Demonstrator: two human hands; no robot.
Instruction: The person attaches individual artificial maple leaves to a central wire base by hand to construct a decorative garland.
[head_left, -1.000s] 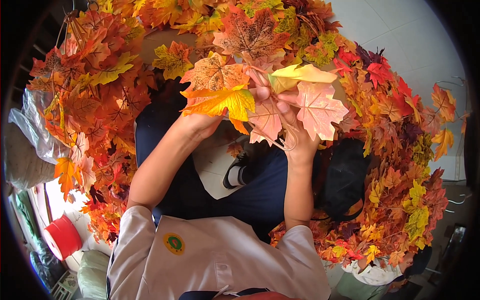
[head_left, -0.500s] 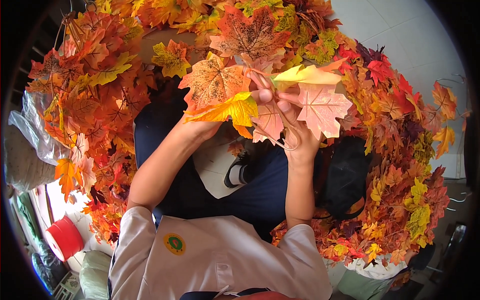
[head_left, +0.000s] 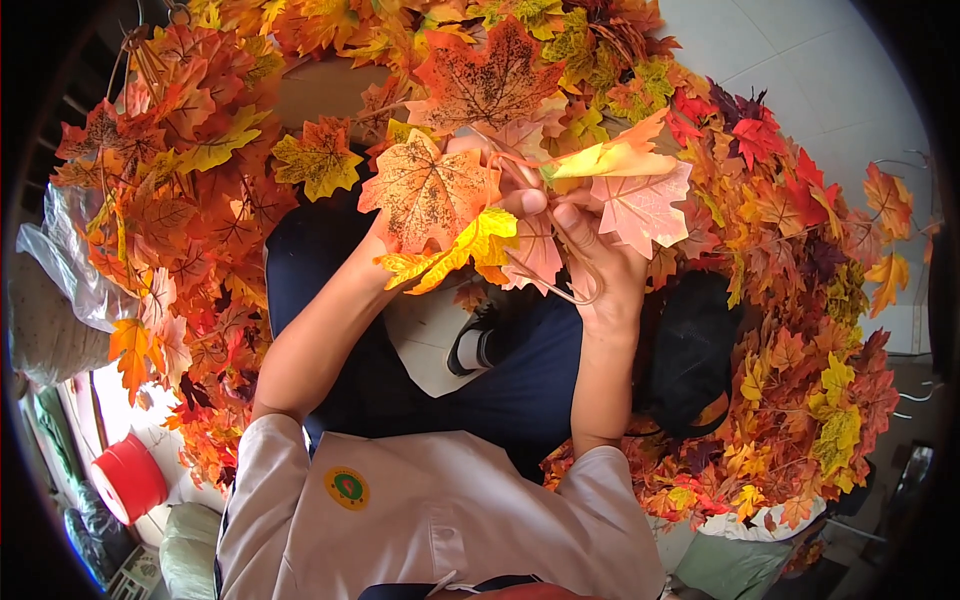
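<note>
Holding a leaf spray point(head_left: 590, 163) in both hands, out in front of the person and above the gap between the bent legs. Stem is the long axis: it runs aslant, from the far left down to the near right, its lower part bowing into a loose loop beside the right palm. Leaves fan out from the grip. Big red-orange leaf point(head_left: 487, 80), dark-speckled, points away from the body; speckled orange leaf point(head_left: 428, 190) stands out to the left; yellow leaf point(head_left: 462, 250) reaches left and toward the body; folded yellow leaf point(head_left: 630, 155), seen partly edge-on, aims right and slightly away; pink leaf point(head_left: 645, 205) spreads right just below it. Left hand point(head_left: 522, 203) is mostly screened by leaves; thumb and some fingertips show, pinched on the stem near the middle. Right hand point(head_left: 612, 262) is closed around the stem just beside it, thumb laid up along it, tip near the other thumb; hidden fingers cannot be made out. Left forearm point(head_left: 325, 335) slants inward from a bent elbow; right forearm point(head_left: 605, 390) runs nearly straight away from the body. Leaf heaps point(head_left: 190, 190) bank up on both sides; dark cloth item point(head_left: 690, 350) by the right leg.
</note>
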